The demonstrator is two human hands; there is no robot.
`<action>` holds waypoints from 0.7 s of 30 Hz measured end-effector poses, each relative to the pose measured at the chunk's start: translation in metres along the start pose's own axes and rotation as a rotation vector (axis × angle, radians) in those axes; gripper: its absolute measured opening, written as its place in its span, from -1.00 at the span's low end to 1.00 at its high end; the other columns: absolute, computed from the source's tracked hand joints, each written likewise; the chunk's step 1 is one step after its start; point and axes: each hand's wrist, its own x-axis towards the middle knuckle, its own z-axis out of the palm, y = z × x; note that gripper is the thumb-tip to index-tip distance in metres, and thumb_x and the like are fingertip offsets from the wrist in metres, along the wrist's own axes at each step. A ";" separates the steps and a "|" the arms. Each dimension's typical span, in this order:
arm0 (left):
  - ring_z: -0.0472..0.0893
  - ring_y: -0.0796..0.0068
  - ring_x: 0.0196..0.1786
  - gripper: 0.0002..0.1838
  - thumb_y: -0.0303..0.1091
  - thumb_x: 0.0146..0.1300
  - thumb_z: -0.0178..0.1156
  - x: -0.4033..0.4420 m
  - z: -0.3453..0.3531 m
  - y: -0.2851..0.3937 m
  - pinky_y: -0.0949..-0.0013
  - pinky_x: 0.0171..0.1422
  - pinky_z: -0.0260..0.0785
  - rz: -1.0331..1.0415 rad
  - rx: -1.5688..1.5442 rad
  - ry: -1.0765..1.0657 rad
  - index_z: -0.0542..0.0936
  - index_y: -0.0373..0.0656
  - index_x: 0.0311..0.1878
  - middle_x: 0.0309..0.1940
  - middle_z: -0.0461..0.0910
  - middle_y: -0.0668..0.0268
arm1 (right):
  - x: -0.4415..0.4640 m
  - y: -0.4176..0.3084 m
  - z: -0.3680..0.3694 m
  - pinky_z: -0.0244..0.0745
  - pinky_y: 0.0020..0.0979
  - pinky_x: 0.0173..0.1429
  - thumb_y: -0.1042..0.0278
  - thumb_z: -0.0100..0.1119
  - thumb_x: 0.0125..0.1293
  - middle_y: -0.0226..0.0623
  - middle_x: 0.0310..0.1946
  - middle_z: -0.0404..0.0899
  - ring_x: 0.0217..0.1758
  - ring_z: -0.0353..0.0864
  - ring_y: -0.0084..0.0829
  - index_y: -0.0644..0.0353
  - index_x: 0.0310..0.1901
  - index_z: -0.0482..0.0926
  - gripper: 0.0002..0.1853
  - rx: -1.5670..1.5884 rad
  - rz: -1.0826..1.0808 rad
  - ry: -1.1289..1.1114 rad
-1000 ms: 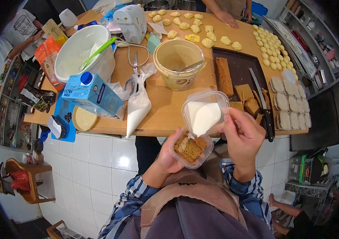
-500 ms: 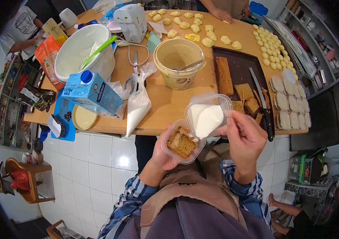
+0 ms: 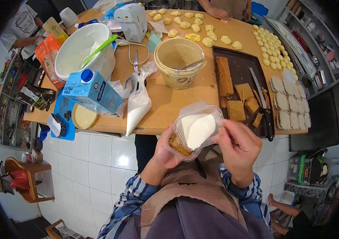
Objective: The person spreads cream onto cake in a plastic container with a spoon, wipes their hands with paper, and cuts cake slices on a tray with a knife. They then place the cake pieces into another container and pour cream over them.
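My left hand (image 3: 164,153) is wrapped round a small clear plastic cup with a piece of brown cake (image 3: 178,145) inside. Between the fingers and thumb of my right hand (image 3: 239,149) is a clear square plastic tub (image 3: 218,114) of white liquid (image 3: 198,129). This tub is tilted toward me and overlaps the cup, hiding much of the cake. Its liquid has run to the near side; whether any is flowing out I cannot tell. Beyond my hands, a filled piping bag (image 3: 139,103) and a large open bucket (image 3: 179,65) stand on the table.
A dark tray (image 3: 243,59) holds cake pieces and a long knife (image 3: 263,101). At left are a milk carton (image 3: 92,93), a white bowl (image 3: 84,51) and a mixer (image 3: 131,22). Dough pieces (image 3: 195,28) lie at the back, near another person's hand (image 3: 219,14).
My right hand has brought the tub left and lower, further over the cup, so less cake shows. The other person's hand at the back has shifted slightly left.
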 end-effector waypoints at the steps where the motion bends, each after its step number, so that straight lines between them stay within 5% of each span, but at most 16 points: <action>1: 0.51 0.16 0.15 -0.41 0.03 0.43 -0.29 0.000 0.002 0.000 0.11 0.11 0.49 0.004 0.011 0.020 0.23 -0.20 0.33 0.21 0.39 0.10 | 0.000 -0.001 0.001 0.53 -0.53 -0.42 0.69 0.21 0.11 -0.12 -0.41 0.61 -0.43 0.66 -0.46 0.41 -0.19 0.57 -0.80 0.003 0.001 -0.001; 8: 0.49 0.16 0.19 -0.43 -0.01 0.42 -0.22 0.002 0.007 0.002 0.10 0.19 0.44 -0.024 -0.032 -0.100 0.26 -0.23 0.31 0.21 0.40 0.09 | -0.001 -0.004 0.005 0.52 -0.50 -0.42 0.68 0.24 0.08 -0.13 -0.41 0.62 -0.45 0.64 -0.43 0.38 -0.21 0.58 -0.80 0.007 -0.007 -0.008; 14: 0.47 0.16 0.20 -0.46 -0.04 0.41 -0.17 0.002 0.005 -0.004 0.08 0.21 0.41 0.012 0.021 -0.002 0.27 -0.21 0.30 0.20 0.40 0.11 | 0.001 -0.003 0.006 0.51 -0.45 -0.41 0.65 0.27 0.04 -0.12 -0.41 0.62 -0.46 0.64 -0.35 0.35 -0.21 0.59 -0.78 -0.043 -0.036 -0.024; 17: 0.46 0.17 0.20 -0.47 -0.05 0.40 -0.16 0.003 -0.002 -0.004 0.06 0.23 0.39 -0.074 -0.067 -0.157 0.29 -0.18 0.30 0.21 0.40 0.13 | 0.001 -0.002 0.008 0.51 -0.44 -0.40 0.64 0.27 0.04 -0.11 -0.40 0.62 -0.45 0.64 -0.33 0.35 -0.21 0.59 -0.78 -0.043 -0.020 -0.022; 21: 0.46 0.17 0.21 -0.48 -0.06 0.40 -0.15 0.002 0.002 -0.008 0.04 0.24 0.37 -0.013 0.012 -0.029 0.29 -0.16 0.30 0.20 0.40 0.13 | 0.001 -0.002 0.009 0.52 -0.43 -0.39 0.64 0.27 0.04 -0.11 -0.40 0.62 -0.45 0.64 -0.31 0.34 -0.22 0.59 -0.78 -0.044 -0.020 -0.015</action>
